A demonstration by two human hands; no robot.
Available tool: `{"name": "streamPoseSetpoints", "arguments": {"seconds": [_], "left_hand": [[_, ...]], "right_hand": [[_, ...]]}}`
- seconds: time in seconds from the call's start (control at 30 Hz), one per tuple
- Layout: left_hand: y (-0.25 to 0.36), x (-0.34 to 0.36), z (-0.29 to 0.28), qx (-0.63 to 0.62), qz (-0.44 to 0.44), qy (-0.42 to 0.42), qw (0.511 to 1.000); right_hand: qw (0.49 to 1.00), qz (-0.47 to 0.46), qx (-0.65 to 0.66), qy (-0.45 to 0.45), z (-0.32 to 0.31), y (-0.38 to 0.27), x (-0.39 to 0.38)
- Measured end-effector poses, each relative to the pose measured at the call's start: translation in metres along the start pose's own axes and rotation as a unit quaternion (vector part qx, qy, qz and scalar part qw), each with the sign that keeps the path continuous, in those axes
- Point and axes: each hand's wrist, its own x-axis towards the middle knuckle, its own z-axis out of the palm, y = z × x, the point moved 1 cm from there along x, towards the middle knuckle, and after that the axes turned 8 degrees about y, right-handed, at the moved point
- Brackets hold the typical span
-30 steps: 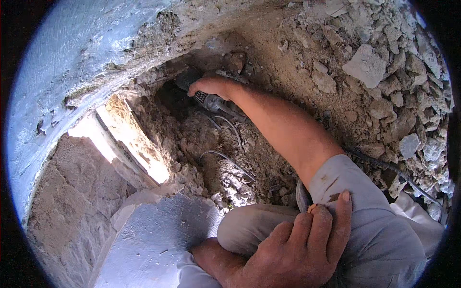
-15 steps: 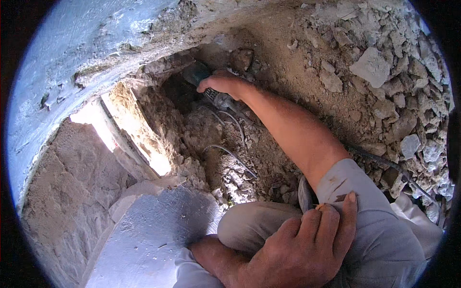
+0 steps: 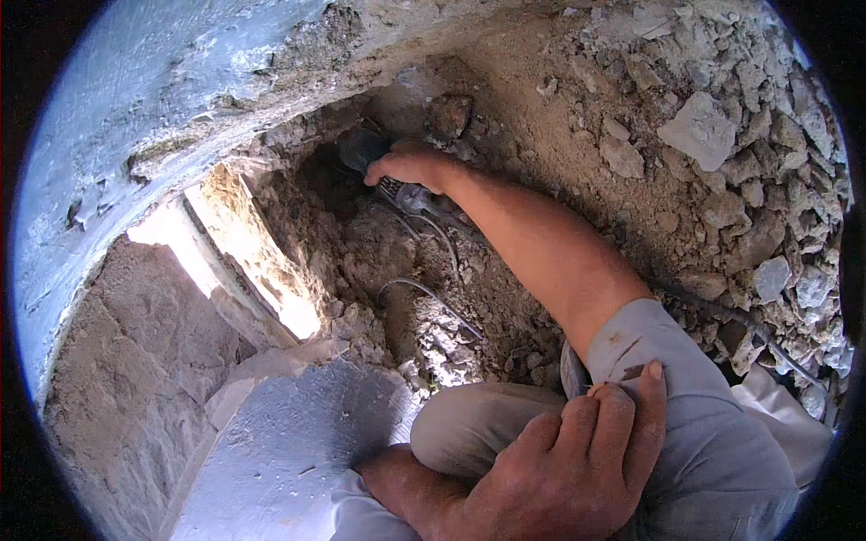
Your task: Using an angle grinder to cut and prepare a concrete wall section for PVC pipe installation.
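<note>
Stretched forward into a hollow in the dirt, my right hand is closed around a dark greenish power tool with a ribbed vent and a greyish metal part below the fingers. Its working end is hidden in shadow, so I cannot tell its exact kind. My left hand is close in front, by my bent knee and right sleeve. Its fingers are bent together with one finger straighter; a tiny thing seems pinched among them, too small to make out.
A broken blue-painted wall edge overhangs the hollow. Thin bent wires stick out of the soil. Rubble is heaped at right, where a dark cable runs. A bluish slab and a sunlit gap are at left.
My right hand and the power tool have shifted slightly left. My left hand has hardly moved.
</note>
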Motion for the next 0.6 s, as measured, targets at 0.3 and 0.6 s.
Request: {"name": "streamPoseSetpoints", "arguments": {"seconds": [0.3, 0.6], "left_hand": [[-0.002, 0.007, -0.005, 0.000, -0.027, -0.049, 0.998], [-0.003, 0.005, -0.004, 0.032, 0.005, -0.034, 0.999]], "right_hand": [[0.996, 0.013, -0.084, 0.010, 0.008, -0.004, 0.003], [1.000, 0.003, -0.014, 0.010, 0.005, -0.011, 0.000]]}}
